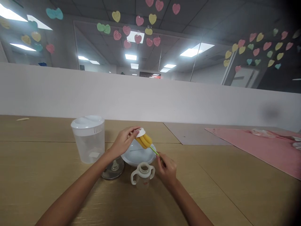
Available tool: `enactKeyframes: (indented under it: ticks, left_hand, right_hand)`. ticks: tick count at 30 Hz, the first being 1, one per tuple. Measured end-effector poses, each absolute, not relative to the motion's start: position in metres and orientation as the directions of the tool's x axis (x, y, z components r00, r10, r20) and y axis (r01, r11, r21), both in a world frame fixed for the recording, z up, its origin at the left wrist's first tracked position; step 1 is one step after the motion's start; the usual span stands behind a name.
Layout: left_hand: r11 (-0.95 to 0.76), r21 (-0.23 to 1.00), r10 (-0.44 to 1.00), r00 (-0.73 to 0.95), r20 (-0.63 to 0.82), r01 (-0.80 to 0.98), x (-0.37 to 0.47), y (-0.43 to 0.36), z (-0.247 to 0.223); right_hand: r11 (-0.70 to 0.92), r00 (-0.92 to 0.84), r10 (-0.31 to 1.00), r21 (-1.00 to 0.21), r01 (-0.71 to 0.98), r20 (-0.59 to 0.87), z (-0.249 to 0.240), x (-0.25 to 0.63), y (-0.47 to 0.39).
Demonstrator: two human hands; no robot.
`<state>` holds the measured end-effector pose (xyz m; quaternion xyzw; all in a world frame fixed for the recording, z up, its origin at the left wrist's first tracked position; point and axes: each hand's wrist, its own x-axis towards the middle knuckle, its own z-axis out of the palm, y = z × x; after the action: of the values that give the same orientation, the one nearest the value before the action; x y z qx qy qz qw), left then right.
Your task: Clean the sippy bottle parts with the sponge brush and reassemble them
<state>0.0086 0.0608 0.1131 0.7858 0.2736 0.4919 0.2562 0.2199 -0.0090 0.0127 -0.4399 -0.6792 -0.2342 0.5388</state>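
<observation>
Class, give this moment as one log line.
left hand: holds white cap; right hand: holds yellow sponge brush, head at cap; beneath: white bowl; nearer: uncapped two-handled bottle

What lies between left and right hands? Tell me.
In the head view, a white cap and yellow sponge brush, its green handle in the right hand.
</observation>
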Motion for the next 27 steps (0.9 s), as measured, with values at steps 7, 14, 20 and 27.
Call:
enactKeyframes:
  ticks: [7,14,20,27]
  left_hand:
    - [-0.676,0.646,0.731,0.209,0.649,0.355,-0.025,0.065,0.140]
    - [-0.522,0.474,0.852,0.456,0.256,0.709,-0.085,0.053,0.159]
    - [-0.522,0.247,0.829,0.553,-0.078,0.817,-0.062,0.067,0.135]
    - [-0.469,0.232,0.843,0.510,-0.168,0.852,-0.042,0.093,0.102]
  right_hand:
    - [0.450,0.044,0.398,-0.237,0.861,0.916,0.014,0.220,-0.007]
    - [0.447,0.098,0.380,-0.276,0.851,0.920,0.013,0.222,-0.004]
    - [0.427,0.104,0.424,-0.300,0.853,0.900,0.009,0.223,-0.003]
    - [0.439,0.090,0.421,-0.290,0.851,0.903,0.010,0.223,-0.003]
